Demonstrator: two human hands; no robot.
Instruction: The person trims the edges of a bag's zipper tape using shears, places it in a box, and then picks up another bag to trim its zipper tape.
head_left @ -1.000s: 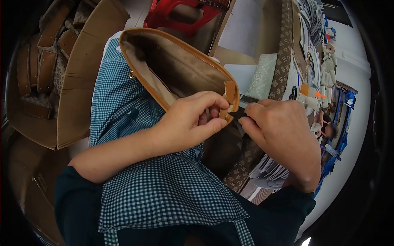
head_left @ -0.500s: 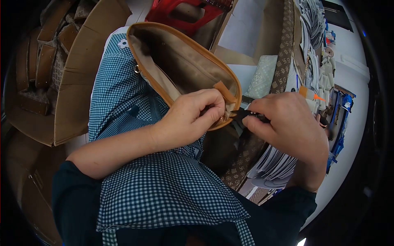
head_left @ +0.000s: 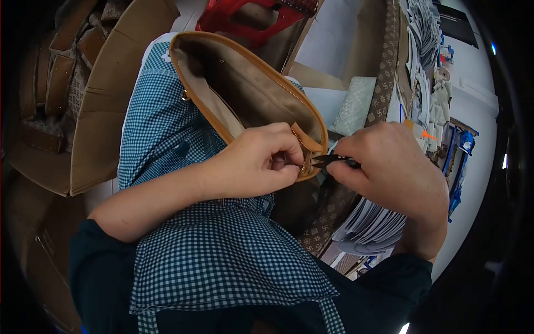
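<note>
An open handbag (head_left: 183,61) with a tan rim and beige lining lies across my lap. At its right end a tan tab (head_left: 306,137) stands beside a zipper with metal teeth. My left hand (head_left: 267,161) reaches over the rim, thumb and fingers pinched on the zipper end; the exact grip is partly hidden. From the right, my right hand (head_left: 384,161) holds small black snips (head_left: 328,160), their two pointed tips apart and close to the zipper end. The snips' handles are mostly hidden in my palm.
A cardboard box (head_left: 111,106) on the left holds several brown patterned pieces. A red stool (head_left: 256,28) stands beyond the bag. To the right are a brown patterned edge (head_left: 384,83), stacks of pale sheets (head_left: 372,228) and an orange-tipped bottle (head_left: 417,129). A checked apron (head_left: 222,256) covers my lap.
The snips' tips now show apart, in front of the zipper end. My left fingers have shifted slightly and curl tighter. The bag stays nearly in place.
</note>
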